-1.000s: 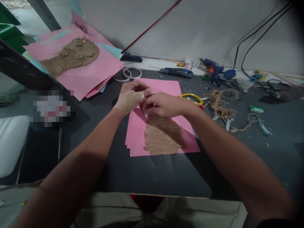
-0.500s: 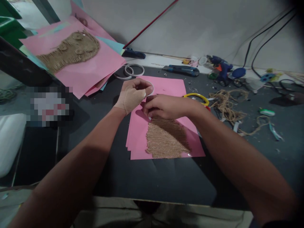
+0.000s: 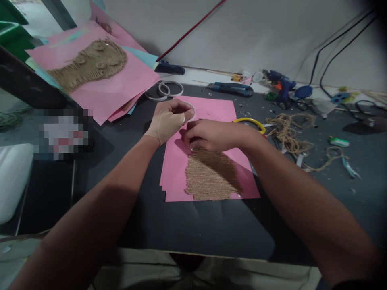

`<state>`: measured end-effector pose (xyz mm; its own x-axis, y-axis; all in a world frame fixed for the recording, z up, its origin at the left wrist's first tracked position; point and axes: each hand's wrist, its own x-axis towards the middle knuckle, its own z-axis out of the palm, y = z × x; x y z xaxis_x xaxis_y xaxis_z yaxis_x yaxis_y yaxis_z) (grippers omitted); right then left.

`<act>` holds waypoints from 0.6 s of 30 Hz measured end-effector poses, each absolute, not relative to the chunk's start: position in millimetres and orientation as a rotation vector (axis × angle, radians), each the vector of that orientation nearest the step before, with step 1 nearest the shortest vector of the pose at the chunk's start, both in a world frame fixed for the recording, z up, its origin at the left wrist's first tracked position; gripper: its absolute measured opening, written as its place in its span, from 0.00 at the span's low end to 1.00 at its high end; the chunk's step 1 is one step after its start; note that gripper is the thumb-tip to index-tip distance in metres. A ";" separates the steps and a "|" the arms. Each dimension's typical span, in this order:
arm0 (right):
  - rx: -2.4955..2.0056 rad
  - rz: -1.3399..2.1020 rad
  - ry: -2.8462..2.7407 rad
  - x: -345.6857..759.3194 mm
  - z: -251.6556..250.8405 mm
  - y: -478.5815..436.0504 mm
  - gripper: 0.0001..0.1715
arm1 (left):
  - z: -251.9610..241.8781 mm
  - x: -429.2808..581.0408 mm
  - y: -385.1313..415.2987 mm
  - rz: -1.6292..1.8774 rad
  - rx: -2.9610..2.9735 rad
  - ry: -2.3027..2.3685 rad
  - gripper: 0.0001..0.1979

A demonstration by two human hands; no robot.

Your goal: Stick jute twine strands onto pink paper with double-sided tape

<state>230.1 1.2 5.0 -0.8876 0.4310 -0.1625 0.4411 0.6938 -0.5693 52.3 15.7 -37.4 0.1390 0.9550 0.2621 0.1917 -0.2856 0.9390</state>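
Observation:
My left hand (image 3: 169, 119), wrapped in a beige bandage around thumb and wrist, is closed on a thin white tape roll (image 3: 194, 108), of which only an arc shows past the fingers. Close beside it, my right hand (image 3: 208, 135) has its fingertips pinched together over the pink sheets (image 3: 175, 189); what they grip is hidden. Below the right hand, a panel of brown jute twine (image 3: 208, 177), laid in tight rows, lies on the top pink sheet. Its upper edge is partly covered by that hand.
Two more tape rolls (image 3: 171, 89) lie behind my left hand. A blue cutter knife (image 3: 232, 89), yellow-handled scissors (image 3: 250, 123), tangled twine (image 3: 290, 133) and a blue glue gun (image 3: 281, 88) are at the back and right. Pink sheets with a twine shape (image 3: 102, 60) stand back left.
Both hands stay almost in place. The view has shifted very slightly; nothing has visibly been picked up or let go.

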 end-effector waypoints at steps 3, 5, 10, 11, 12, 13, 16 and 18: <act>0.780 -0.937 2.866 229.8 5.6 -0.2 0.09 | -36.1 52.9 15.5 1.221 1.615 1.136 0.04; 0.814 -0.902 2.863 229.1 7.0 -1.6 0.09 | -35.7 53.1 15.4 1.219 1.617 1.142 0.03; 0.862 -0.859 2.846 226.6 12.4 -5.7 0.09 | -36.8 52.7 15.7 1.219 1.635 1.149 0.04; 0.864 -0.853 2.849 226.2 13.3 -6.4 0.09 | -37.1 52.6 15.7 1.220 1.636 1.148 0.04; 0.870 -0.846 2.852 225.9 14.0 -7.1 0.09 | -37.3 52.5 15.8 1.221 1.636 1.146 0.04; 0.881 -0.838 2.854 225.7 14.6 -7.6 0.09 | -37.5 52.5 15.8 1.220 1.637 1.144 0.04; 0.906 -0.804 2.850 225.6 15.5 -8.7 0.09 | -37.8 52.6 15.8 1.224 1.638 1.130 0.04; 0.898 -0.779 2.847 225.9 15.8 -8.7 0.08 | -38.0 52.8 15.8 1.225 1.634 1.121 0.04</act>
